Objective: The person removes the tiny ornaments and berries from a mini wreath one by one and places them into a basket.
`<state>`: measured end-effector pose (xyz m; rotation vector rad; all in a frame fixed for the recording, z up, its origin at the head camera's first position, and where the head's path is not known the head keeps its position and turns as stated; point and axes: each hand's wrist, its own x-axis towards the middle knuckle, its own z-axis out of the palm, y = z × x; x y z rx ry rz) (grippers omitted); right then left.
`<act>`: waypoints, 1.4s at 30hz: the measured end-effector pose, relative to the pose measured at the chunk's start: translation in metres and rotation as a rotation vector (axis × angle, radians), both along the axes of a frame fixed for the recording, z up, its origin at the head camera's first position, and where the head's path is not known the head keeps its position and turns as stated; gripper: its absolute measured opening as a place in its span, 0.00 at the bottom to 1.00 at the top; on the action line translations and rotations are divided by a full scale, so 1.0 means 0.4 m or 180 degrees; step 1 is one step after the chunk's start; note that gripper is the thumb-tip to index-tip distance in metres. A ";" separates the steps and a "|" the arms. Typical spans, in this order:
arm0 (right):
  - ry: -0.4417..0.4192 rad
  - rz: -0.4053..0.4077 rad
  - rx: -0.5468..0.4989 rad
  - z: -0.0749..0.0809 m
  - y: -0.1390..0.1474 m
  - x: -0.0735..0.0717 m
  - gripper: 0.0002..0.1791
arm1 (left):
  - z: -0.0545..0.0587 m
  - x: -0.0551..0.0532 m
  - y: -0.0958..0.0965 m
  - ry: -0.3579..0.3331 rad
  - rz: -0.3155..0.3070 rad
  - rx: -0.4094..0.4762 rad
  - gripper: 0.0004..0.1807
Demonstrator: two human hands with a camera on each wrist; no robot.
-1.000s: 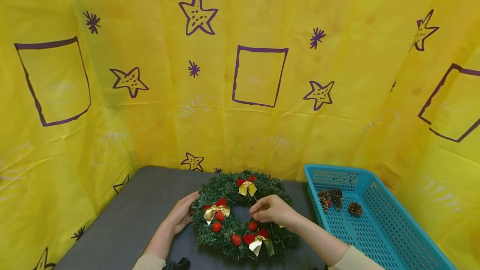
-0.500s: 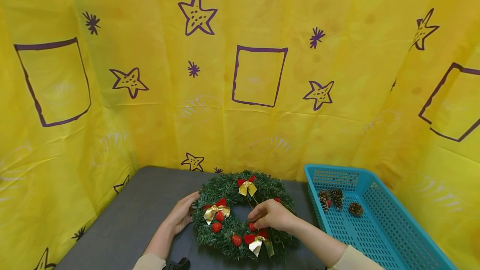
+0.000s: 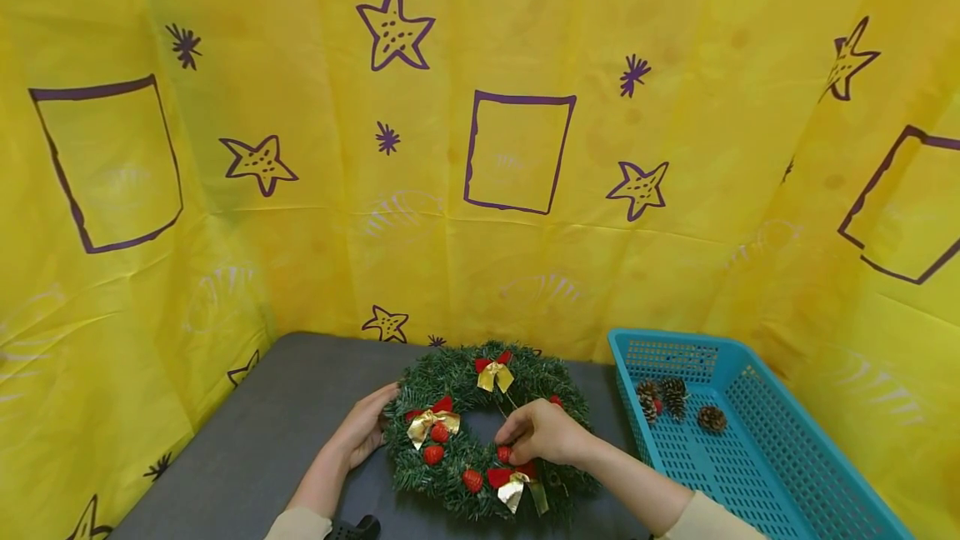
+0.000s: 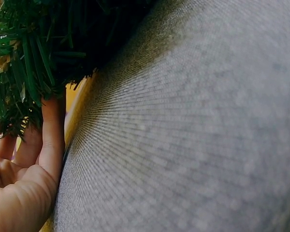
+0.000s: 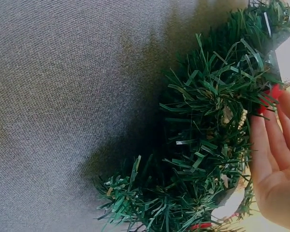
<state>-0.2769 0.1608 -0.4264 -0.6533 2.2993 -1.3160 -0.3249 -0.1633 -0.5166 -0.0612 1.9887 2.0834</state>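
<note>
A green wreath (image 3: 450, 367) lies on the dark table, dressed with red-and-gold bows and red strawberry ornaments. At its left rim my left hand (image 3: 362, 427) rests with fairly straight fingers; in the left wrist view the fingertips (image 4: 52, 118) reach into the foliage. My right hand (image 3: 551, 433) is over the wreath's right side and pinches a strawberry ornament (image 3: 504, 453) between thumb and fingers, just above the front bow (image 3: 513, 486). The right wrist view has red (image 5: 270, 98) showing at these fingertips, partly behind the needles. A string of small gold beads (image 5: 243, 121) runs along the wreath.
To the right stands a blue perforated basket (image 3: 780, 390) holding several pine cones (image 3: 711, 418) and a bit of red. Yellow patterned cloth (image 3: 525, 273) encloses the dark table (image 3: 225, 457) at the back and sides. A black object (image 3: 358, 527) is near my left wrist.
My right hand has come down a little onto the strawberry ornament, its fingers closing around it. A red ornament at the wreath's right side has come into view. My left hand has stayed put.
</note>
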 end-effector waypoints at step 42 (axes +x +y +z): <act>0.0428 -0.0199 0.0172 0.029 -0.004 0.000 0.11 | 0.002 -0.002 0.003 0.0039 -0.0059 -0.0020 0.36</act>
